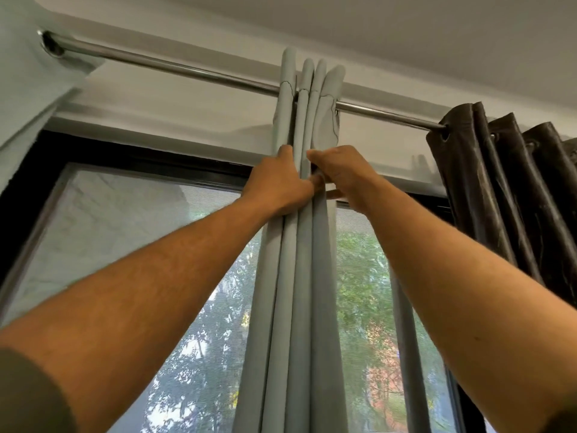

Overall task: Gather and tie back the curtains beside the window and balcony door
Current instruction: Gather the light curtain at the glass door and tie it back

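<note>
Left hand (278, 179) and right hand (338, 170), both around bunched grey curtain (299, 260).

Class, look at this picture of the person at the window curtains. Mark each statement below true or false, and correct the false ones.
1. Both hands grip the gathered light blue-grey curtain. True.
2. The curtain rod is wooden. False: it is shiny metal.
3. The dark brown curtain hangs to the right. True.
4. The left hand holds the rod. False: it grips the curtain, beside the right hand.
</note>
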